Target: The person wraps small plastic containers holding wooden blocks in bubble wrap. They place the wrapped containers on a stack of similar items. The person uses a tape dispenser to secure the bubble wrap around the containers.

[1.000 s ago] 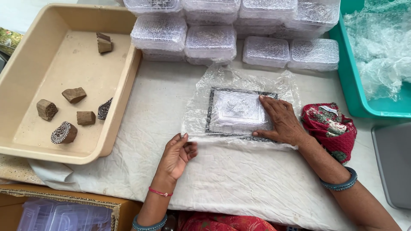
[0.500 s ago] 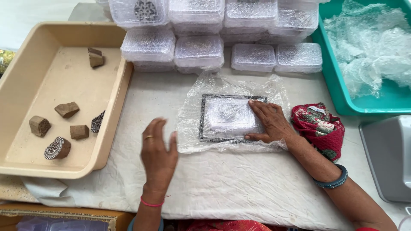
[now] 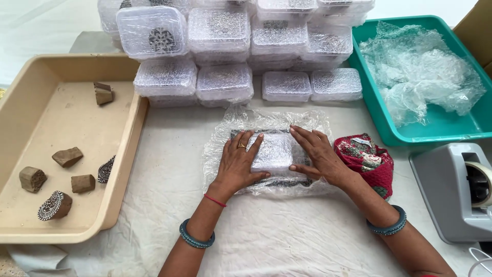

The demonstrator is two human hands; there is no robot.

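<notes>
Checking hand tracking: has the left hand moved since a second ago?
Yes. The left hand has moved right, onto the plastic sheet, and now lies flat against the box beside the right hand; earlier it was off the sheet.

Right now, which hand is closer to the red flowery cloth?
The right hand. It rests on the right side of the clear box, just beside the red flowery cloth. The left hand presses the box's left side, farther from the cloth.
</notes>
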